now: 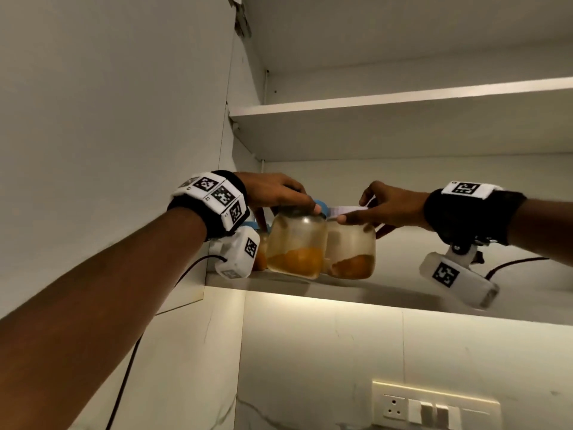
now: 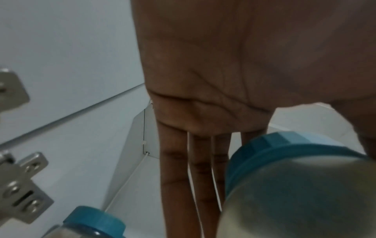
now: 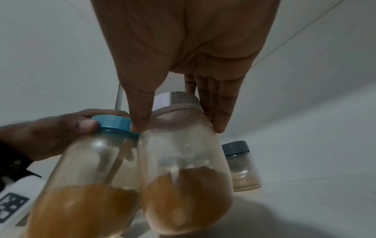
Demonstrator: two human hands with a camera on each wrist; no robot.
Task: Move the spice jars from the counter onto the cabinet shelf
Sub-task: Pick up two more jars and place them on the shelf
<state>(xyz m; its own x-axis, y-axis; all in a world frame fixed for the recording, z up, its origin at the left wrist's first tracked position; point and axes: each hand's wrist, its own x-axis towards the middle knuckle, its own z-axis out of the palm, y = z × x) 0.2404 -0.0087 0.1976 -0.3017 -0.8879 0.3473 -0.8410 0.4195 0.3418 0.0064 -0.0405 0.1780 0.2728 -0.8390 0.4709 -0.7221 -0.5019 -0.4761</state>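
Note:
On the lower cabinet shelf [image 1: 403, 294] two clear jars of orange powder stand side by side near the front edge. My left hand [image 1: 291, 212] grips the blue-lidded jar [image 1: 296, 246] by its lid [image 2: 284, 145] from above; this jar leans slightly. My right hand [image 1: 359, 218] holds the white-lidded jar [image 1: 352, 252] at its lid [image 3: 175, 99], thumb on one side and fingers [image 3: 219, 104] on the other. The two jars [image 3: 87, 185] [image 3: 183, 169] touch. I cannot tell whether their bases rest fully on the shelf.
Another blue-lidded jar [image 2: 95, 222] stands further left on the shelf, and a small grey-lidded jar [image 3: 242, 165] stands deeper in. The open cabinet door [image 1: 108, 135] and its hinge [image 2: 18, 185] are to the left. An upper shelf [image 1: 403, 100] hangs above. A wall socket [image 1: 434, 411] is below.

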